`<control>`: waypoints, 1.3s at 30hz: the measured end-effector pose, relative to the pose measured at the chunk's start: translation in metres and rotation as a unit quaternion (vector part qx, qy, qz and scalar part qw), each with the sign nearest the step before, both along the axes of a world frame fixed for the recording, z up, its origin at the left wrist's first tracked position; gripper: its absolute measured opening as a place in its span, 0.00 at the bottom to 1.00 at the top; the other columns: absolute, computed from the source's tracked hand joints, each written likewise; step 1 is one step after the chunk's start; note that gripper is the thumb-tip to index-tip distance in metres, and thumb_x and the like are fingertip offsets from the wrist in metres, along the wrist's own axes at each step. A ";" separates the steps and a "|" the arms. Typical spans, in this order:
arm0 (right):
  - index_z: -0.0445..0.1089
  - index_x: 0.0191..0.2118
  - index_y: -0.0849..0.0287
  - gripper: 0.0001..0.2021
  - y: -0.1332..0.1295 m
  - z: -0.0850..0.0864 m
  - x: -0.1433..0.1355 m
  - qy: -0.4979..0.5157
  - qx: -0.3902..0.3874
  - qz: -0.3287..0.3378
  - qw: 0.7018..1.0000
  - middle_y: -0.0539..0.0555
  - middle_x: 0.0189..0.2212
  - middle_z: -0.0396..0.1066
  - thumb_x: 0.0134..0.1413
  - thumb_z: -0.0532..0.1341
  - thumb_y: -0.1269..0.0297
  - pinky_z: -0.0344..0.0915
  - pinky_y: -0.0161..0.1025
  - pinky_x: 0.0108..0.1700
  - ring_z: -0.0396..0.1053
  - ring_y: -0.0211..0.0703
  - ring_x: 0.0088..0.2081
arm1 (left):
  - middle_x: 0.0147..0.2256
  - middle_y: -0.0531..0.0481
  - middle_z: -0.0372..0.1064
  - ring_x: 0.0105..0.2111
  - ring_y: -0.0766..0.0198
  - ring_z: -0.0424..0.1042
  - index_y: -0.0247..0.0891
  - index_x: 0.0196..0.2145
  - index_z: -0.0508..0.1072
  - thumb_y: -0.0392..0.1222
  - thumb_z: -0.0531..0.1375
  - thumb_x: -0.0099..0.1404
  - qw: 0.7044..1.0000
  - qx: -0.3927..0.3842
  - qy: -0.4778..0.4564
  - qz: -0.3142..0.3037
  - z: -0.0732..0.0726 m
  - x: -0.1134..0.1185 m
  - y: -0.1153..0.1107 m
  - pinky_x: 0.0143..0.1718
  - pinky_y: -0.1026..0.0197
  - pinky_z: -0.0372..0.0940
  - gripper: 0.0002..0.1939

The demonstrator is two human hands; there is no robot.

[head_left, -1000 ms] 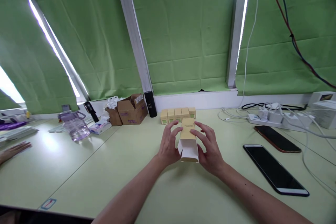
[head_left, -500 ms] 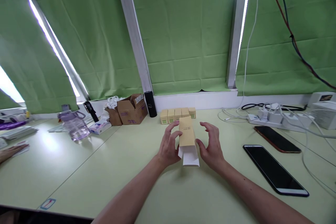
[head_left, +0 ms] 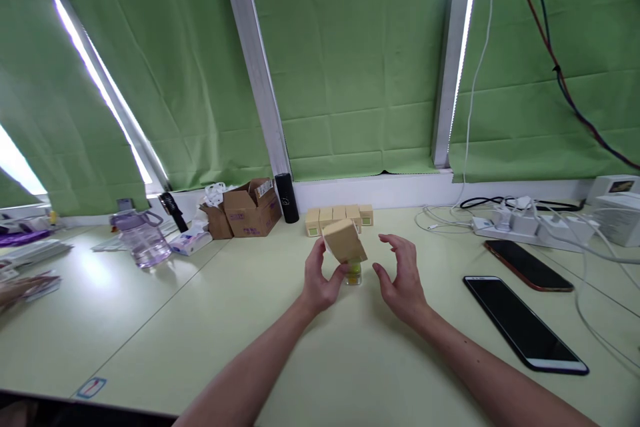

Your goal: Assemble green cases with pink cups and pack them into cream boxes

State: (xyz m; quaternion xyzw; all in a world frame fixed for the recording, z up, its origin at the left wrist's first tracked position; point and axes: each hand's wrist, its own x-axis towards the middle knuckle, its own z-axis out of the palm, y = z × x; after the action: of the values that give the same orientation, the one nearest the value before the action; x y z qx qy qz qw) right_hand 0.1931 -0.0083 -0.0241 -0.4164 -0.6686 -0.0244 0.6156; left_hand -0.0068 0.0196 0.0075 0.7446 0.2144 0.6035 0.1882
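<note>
My left hand (head_left: 323, 280) is closed on a small tan cardboard box (head_left: 344, 240), which it holds tilted above the table. Just under the box stands a small clear jar (head_left: 353, 275) with yellow-green on it, partly hidden by the box and my thumb. To the right, my right hand (head_left: 401, 277) is open, thumb and fingers apart with nothing between them. It is beside the jar and not touching it. Behind the held box, several similar tan boxes (head_left: 326, 215) stand in a row.
Two phones (head_left: 525, 323) lie at the right, near a white power strip (head_left: 535, 230) with cables. On the left are a purple water bottle (head_left: 143, 240), a brown carton (head_left: 253, 213) and a black cylinder (head_left: 287, 199). Another person's hand (head_left: 20, 290) is at the far left.
The tan box was upright with its white flaps hanging open at the bottom; now it is tilted in my left hand, and the jar beneath shows. My right hand has barely moved.
</note>
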 end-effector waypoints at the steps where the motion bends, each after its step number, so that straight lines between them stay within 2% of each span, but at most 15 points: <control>1: 0.58 0.63 0.50 0.25 0.000 0.000 0.000 0.002 -0.002 0.002 1.000 0.61 0.56 0.65 0.61 0.59 0.67 0.67 0.63 0.55 0.61 0.60 0.58 | 0.48 0.40 0.73 0.48 0.50 0.74 0.40 0.56 0.68 0.53 0.63 0.69 0.999 -0.028 -0.019 -0.014 -0.001 0.001 0.001 0.51 0.48 0.69 0.24; 4: 0.58 0.64 0.50 0.25 -0.001 0.001 0.000 0.005 -0.010 0.012 1.000 0.61 0.57 0.64 0.62 0.59 0.68 0.67 0.63 0.56 0.61 0.60 0.60 | 0.47 0.40 0.73 0.47 0.52 0.75 0.41 0.62 0.61 0.58 0.64 0.68 0.990 -0.102 -0.073 -0.060 -0.001 0.003 0.003 0.50 0.51 0.69 0.32; 6: 0.57 0.65 0.50 0.26 -0.002 0.002 -0.001 0.004 -0.009 0.021 1.000 0.62 0.58 0.63 0.63 0.58 0.68 0.67 0.64 0.56 0.61 0.60 0.60 | 0.44 0.43 0.75 0.44 0.55 0.76 0.42 0.64 0.55 0.58 0.64 0.68 0.982 -0.141 -0.098 -0.084 0.000 0.004 0.003 0.45 0.55 0.69 0.35; 14: 0.56 0.66 0.49 0.27 -0.010 0.009 -0.006 -0.003 0.005 0.102 0.995 0.62 0.60 0.59 0.64 0.57 0.71 0.70 0.61 0.58 0.65 0.57 0.60 | 0.31 0.52 0.75 0.30 0.64 0.73 0.43 0.52 0.56 0.58 0.65 0.67 0.964 -0.218 -0.113 -0.107 0.007 0.007 -0.001 0.32 0.64 0.62 0.28; 18: 0.57 0.67 0.46 0.28 -0.012 0.008 -0.008 -0.019 -0.015 0.140 0.990 0.61 0.64 0.55 0.64 0.55 0.74 0.72 0.59 0.59 0.62 0.56 0.64 | 0.28 0.54 0.74 0.26 0.66 0.69 0.43 0.50 0.57 0.60 0.65 0.66 0.960 -0.243 -0.097 -0.100 0.009 0.009 -0.004 0.29 0.66 0.58 0.28; 22: 0.62 0.64 0.45 0.26 -0.013 0.006 -0.009 -0.015 -0.041 0.163 0.986 0.60 0.65 0.51 0.64 0.53 0.75 0.76 0.57 0.54 0.67 0.54 0.60 | 0.22 0.61 0.67 0.21 0.68 0.64 0.43 0.49 0.58 0.62 0.65 0.66 0.958 -0.259 -0.086 -0.089 0.008 0.011 -0.006 0.25 0.67 0.55 0.28; 25: 0.66 0.60 0.46 0.22 -0.012 0.006 -0.009 0.006 -0.053 0.171 0.984 0.60 0.65 0.52 0.65 0.53 0.74 0.77 0.55 0.53 0.68 0.54 0.60 | 0.22 0.61 0.65 0.21 0.68 0.64 0.43 0.49 0.58 0.63 0.62 0.67 0.960 -0.259 -0.065 -0.086 0.005 0.010 -0.005 0.26 0.66 0.58 0.27; 27: 0.67 0.60 0.46 0.21 -0.011 0.006 -0.009 0.029 -0.059 0.178 0.982 0.60 0.64 0.53 0.66 0.53 0.72 0.77 0.54 0.54 0.66 0.53 0.61 | 0.26 0.57 0.69 0.26 0.65 0.69 0.43 0.52 0.58 0.64 0.59 0.69 0.964 -0.244 -0.054 -0.088 0.002 0.009 -0.003 0.31 0.63 0.64 0.26; 30: 0.67 0.60 0.45 0.19 -0.010 0.007 -0.009 0.071 -0.075 0.187 0.977 0.59 0.63 0.53 0.69 0.53 0.69 0.77 0.52 0.53 0.70 0.50 0.56 | 0.41 0.45 0.74 0.40 0.59 0.75 0.42 0.56 0.57 0.60 0.57 0.72 0.978 -0.192 -0.037 -0.071 0.000 0.006 0.000 0.43 0.56 0.68 0.25; 32: 0.68 0.60 0.45 0.17 -0.009 0.008 -0.008 0.097 -0.086 0.190 0.973 0.59 0.63 0.53 0.70 0.54 0.66 0.78 0.50 0.51 0.73 0.46 0.50 | 0.52 0.40 0.69 0.46 0.56 0.73 0.43 0.58 0.58 0.56 0.58 0.73 0.989 -0.141 -0.009 -0.040 0.000 0.003 0.001 0.46 0.53 0.69 0.24; 34: 0.68 0.59 0.45 0.16 -0.008 0.008 -0.007 0.117 -0.093 0.190 0.970 0.59 0.62 0.54 0.70 0.55 0.64 0.78 0.50 0.49 0.75 0.44 0.46 | 0.59 0.37 0.62 0.47 0.56 0.72 0.44 0.60 0.59 0.53 0.60 0.72 0.996 -0.089 0.023 -0.019 -0.001 0.001 0.003 0.47 0.52 0.69 0.24; 36: 0.69 0.59 0.46 0.16 -0.007 0.009 -0.007 0.130 -0.095 0.188 0.969 0.59 0.61 0.56 0.70 0.55 0.62 0.79 0.49 0.48 0.75 0.44 0.45 | 0.62 0.37 0.57 0.47 0.56 0.72 0.45 0.62 0.60 0.50 0.61 0.71 0.997 -0.054 0.046 -0.018 -0.002 0.000 0.003 0.47 0.50 0.70 0.26; 39: 0.69 0.59 0.46 0.15 -0.008 0.009 -0.008 0.130 -0.094 0.190 0.969 0.60 0.61 0.57 0.70 0.56 0.61 0.79 0.50 0.48 0.75 0.44 0.45 | 0.64 0.37 0.53 0.47 0.57 0.73 0.46 0.63 0.62 0.47 0.62 0.70 0.996 -0.041 0.068 -0.033 -0.004 0.000 0.004 0.49 0.49 0.70 0.27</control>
State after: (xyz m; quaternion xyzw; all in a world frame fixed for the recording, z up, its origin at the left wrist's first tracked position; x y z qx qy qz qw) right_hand 0.1852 -0.0166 -0.0154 -0.3371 -0.6493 0.2103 0.6485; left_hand -0.0072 0.0234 0.0034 0.7822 0.2264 0.5357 0.2233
